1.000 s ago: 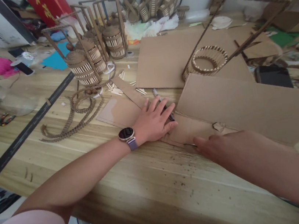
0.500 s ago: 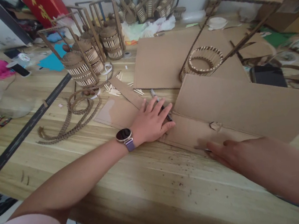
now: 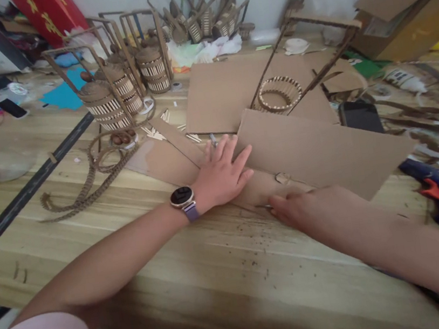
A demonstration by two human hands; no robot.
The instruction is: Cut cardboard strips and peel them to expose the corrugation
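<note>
Two bare hands are at one narrow piece of cardboard (image 3: 256, 187), which lies flat on the tabletop (image 3: 207, 280) in front of the person, just beside a larger cardboard sheet (image 3: 315, 145). The left hand (image 3: 224, 174) has its grip spread, palm down, and presses on the piece; the end of a pen (image 3: 213, 140) shows just beyond its fingertips. The right hand (image 3: 301, 207) has its grip closed, pinching a thin tool (image 3: 265, 206) of which only the tip is visible, near the close edge of the piece; which tool it is, I cannot tell.

I judge the cardboard very light and rather stiff, but easy to crease. It is probably not slippery in the fingers, yet it may slide on smooth wood. A broad palm on its middle holds it best; for lifting, take both long edges and avoid the torn-looking spot (image 3: 282, 178).
</note>
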